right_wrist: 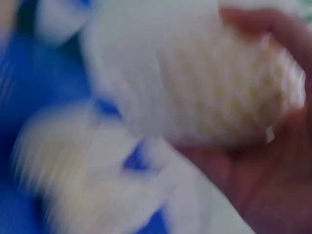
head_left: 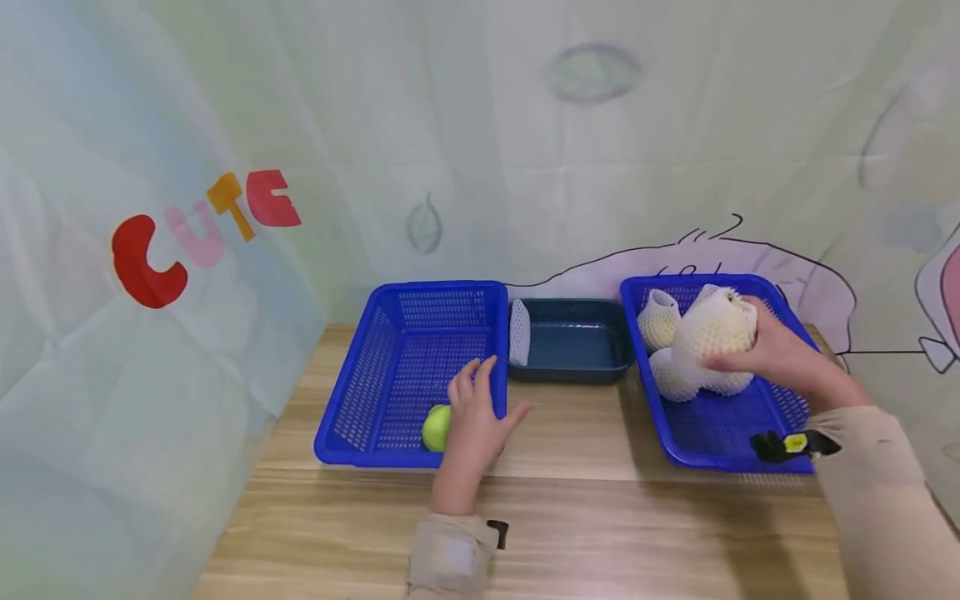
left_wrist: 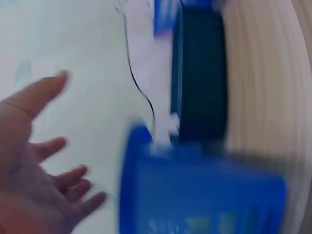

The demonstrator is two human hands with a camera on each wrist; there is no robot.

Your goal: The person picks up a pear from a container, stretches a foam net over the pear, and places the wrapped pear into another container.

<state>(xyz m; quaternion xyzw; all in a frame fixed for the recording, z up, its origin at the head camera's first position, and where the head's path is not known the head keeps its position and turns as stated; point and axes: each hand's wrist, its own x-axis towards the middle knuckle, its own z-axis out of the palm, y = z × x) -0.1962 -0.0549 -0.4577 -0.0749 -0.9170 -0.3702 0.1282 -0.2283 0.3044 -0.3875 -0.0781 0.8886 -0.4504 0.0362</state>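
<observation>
My right hand (head_left: 783, 358) grips a pale round fruit in a white foam net (head_left: 716, 337), lifted over the right blue basket (head_left: 708, 437). In the right wrist view the netted fruit (right_wrist: 219, 87) is blurred, with thumb and fingers around it. Several more netted fruits (head_left: 660, 321) lie in that basket. My left hand (head_left: 476, 417) hovers over the right side of the left blue basket (head_left: 345, 454), its fingers spread and holding nothing. Partly hidden behind it, a green fruit (head_left: 435, 429) lies in the basket's near corner. The left wrist view shows the spread fingers (left_wrist: 70, 180).
Between the baskets stands a dark teal dish (head_left: 577, 375). An off-white foam net (head_left: 519, 333) lies inside its left end. All sit on a wooden table (head_left: 570, 467), against a printed cloth backdrop (head_left: 480, 150) behind and to the left.
</observation>
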